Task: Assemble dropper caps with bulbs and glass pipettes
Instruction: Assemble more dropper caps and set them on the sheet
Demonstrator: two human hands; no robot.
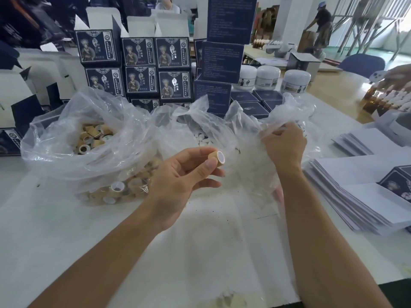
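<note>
Left hand (180, 174): clamped on cap (216, 158), open end toward right, ready for bulb | right hand (283, 147): fingers pinched on bag (255, 138), opening it, probably for pipettes or bulbs | tabletop (55, 230): cap bag (89, 152) at left, near

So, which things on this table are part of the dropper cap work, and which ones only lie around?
Part of the job:
- cap held in left hand
- bag of caps
- bag of white bulbs
- clear bag gripped by right hand

Just lying about:
- printed boxes
- white jars
- flat cartons
- amber bottles
</note>
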